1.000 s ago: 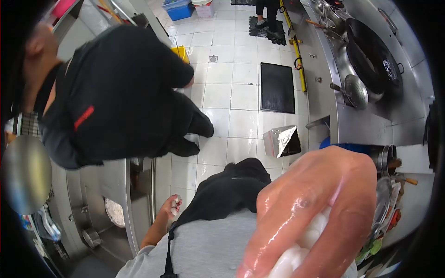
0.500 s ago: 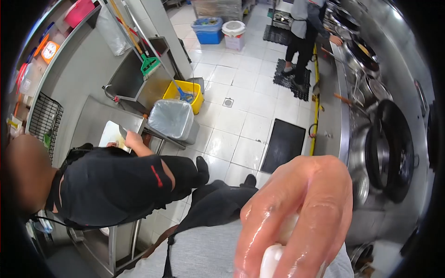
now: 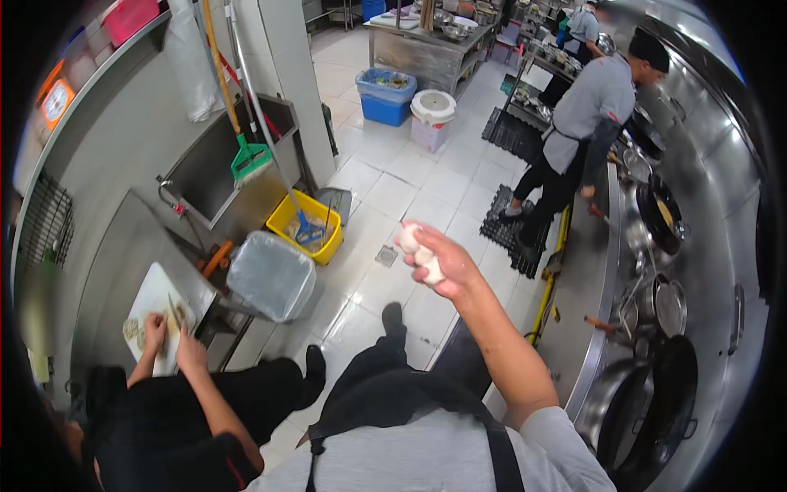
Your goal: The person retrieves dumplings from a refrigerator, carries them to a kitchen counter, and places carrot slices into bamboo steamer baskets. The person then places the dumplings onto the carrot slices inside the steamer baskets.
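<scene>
My right hand [image 3: 443, 266] is raised in front of my body, above the tiled floor, with its fingers wrapped round several white, rounded pieces [image 3: 420, 252]. The pieces look smooth, and part of them is hidden by the fingers. My bare forearm reaches up from a grey sleeve at the lower right. My left hand does not show. Below lie my grey shirt and black apron [image 3: 385, 398].
At the lower left a co-worker in black [image 3: 188, 422] cuts on a white board [image 3: 176, 353]. Bins, a yellow bucket [image 3: 332, 246] and mops stand beyond. Another person [image 3: 586, 107] is at the stove on the right, with woks [image 3: 648, 410] along it. Black mats lie on the floor.
My right hand has moved from close to the camera to farther out, still round the white pieces. My left hand has left the view. The view has shifted forward along the aisle.
</scene>
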Action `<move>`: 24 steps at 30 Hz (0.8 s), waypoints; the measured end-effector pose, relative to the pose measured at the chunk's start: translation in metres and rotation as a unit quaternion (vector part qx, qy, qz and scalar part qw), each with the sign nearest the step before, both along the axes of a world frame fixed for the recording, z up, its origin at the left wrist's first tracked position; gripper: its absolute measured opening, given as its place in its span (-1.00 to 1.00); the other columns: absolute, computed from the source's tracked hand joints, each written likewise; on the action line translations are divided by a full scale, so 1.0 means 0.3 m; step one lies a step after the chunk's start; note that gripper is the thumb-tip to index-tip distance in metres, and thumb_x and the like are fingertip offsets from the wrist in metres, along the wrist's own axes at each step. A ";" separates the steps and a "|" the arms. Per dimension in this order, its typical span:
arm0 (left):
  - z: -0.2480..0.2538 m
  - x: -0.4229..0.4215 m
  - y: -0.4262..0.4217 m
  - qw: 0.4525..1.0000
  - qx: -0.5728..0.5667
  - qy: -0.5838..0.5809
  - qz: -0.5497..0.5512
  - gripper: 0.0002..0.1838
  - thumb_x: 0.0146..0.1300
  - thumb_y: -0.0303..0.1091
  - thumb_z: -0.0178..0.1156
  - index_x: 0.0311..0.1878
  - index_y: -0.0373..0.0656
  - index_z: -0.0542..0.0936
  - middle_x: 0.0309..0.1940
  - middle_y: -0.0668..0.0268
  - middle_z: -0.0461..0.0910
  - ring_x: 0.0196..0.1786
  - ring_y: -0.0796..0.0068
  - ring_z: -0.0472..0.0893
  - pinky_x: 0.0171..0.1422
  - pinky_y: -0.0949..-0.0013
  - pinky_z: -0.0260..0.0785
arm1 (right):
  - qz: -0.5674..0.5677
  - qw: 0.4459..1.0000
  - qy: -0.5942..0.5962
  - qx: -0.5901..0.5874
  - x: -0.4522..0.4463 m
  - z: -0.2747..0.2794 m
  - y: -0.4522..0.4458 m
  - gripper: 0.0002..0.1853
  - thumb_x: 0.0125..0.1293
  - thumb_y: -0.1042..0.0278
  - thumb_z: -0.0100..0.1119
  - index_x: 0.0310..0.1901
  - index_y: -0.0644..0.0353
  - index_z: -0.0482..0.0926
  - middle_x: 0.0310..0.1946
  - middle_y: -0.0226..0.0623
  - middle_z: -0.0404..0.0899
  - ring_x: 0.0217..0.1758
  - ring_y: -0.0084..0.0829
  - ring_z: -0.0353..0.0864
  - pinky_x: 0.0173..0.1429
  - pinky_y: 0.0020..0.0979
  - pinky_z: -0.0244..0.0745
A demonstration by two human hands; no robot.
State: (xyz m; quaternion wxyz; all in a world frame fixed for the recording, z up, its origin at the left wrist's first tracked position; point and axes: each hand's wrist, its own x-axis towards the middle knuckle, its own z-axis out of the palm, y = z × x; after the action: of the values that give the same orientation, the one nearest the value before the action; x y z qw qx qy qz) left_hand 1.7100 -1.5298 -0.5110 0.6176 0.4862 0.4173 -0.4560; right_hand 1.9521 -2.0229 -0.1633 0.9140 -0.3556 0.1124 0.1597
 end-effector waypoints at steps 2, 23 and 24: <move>-0.037 0.181 -0.090 1.000 -0.005 0.000 0.015 -0.69 0.44 0.04 0.25 -0.15 -0.01 0.64 -0.33 0.37 0.66 -0.39 0.48 0.59 -0.44 0.44 0.44 | -0.023 0.996 0.082 0.008 0.126 -0.283 -0.169 -0.62 0.54 0.20 0.24 0.29 0.11 0.50 0.08 -0.18 0.64 -0.22 -0.45 0.63 -0.46 -0.57 0.48; 1.414 2.576 -1.504 0.758 -0.460 -0.458 -0.068 -0.42 0.51 0.06 0.20 0.17 -0.39 0.56 -0.22 0.20 0.65 -0.59 0.59 0.48 -0.63 0.51 0.26 | -0.035 0.856 0.493 -0.149 0.078 -1.298 -1.249 -0.79 0.48 0.15 0.20 -0.17 0.11 0.56 -0.33 -0.25 0.59 -0.31 -0.23 0.63 -0.30 -0.28 0.60; 1.514 2.631 -1.574 0.748 -0.492 -0.438 -0.083 -0.39 0.49 0.09 0.22 0.13 -0.41 0.55 -0.27 0.22 0.57 -0.57 0.58 0.48 -0.57 0.50 0.28 | -0.040 0.848 0.508 -0.145 0.218 -1.327 -1.330 -0.79 0.49 0.14 0.19 -0.18 0.10 0.57 -0.34 -0.26 0.58 -0.32 -0.25 0.62 -0.31 -0.29 0.59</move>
State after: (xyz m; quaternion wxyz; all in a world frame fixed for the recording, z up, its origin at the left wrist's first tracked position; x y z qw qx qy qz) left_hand 2.4994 -2.0020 -0.0570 0.8462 0.2941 -0.2228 -0.3843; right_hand 2.0174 -2.4219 -0.5613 0.6724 -0.3486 0.5975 0.2632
